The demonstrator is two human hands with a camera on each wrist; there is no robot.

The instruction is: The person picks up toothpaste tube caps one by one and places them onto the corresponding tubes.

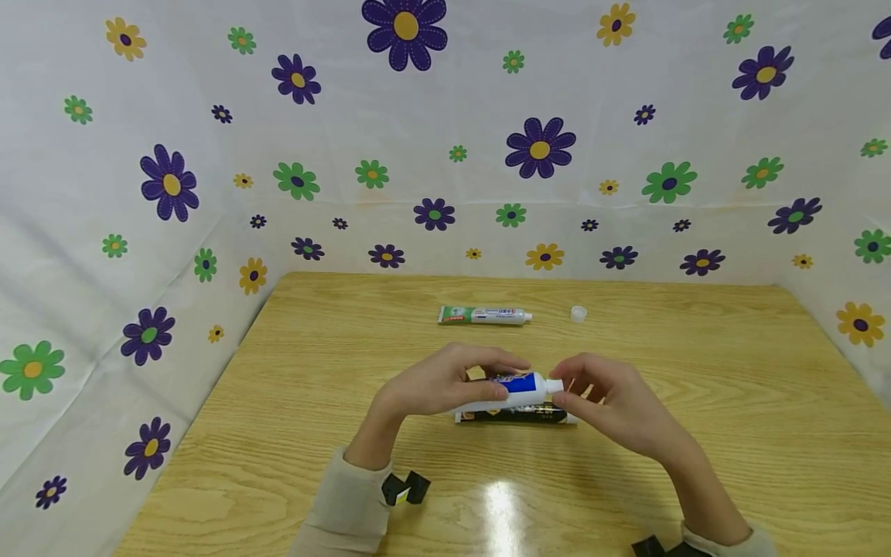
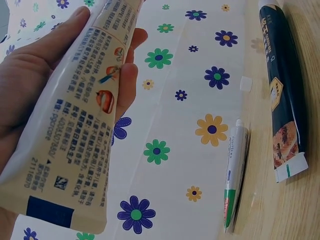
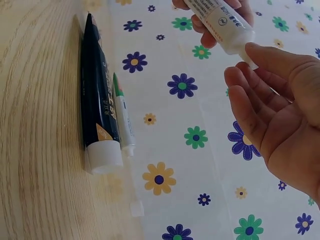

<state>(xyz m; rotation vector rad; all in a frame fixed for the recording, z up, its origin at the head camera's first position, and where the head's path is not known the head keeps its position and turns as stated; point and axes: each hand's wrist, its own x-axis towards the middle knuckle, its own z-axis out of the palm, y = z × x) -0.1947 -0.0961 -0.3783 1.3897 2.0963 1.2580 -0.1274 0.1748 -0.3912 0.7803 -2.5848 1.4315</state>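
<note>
My left hand (image 1: 452, 379) grips a white toothpaste tube with a blue label (image 1: 524, 384), holding it sideways above the table. In the left wrist view, the printed back of this toothpaste tube (image 2: 75, 125) faces the camera, its flat end low in the picture. At the tube's narrow white tip (image 1: 554, 386), my right hand (image 1: 616, 398) pinches with thumb and fingertips. The right wrist view shows that hand (image 3: 285, 105) with its thumb on the tip and the other fingers loosely bent. The tip is partly hidden by the fingers there.
Just below the held tube lies a black toothpaste tube (image 1: 518, 415) with a white cap (image 3: 105, 156). Farther back on the wooden table (image 1: 313, 348) are a green-and-white toothpaste tube (image 1: 487, 316), its nozzle bare, and a loose white cap (image 1: 578, 313). A flower-patterned cloth (image 1: 445, 108) surrounds the table.
</note>
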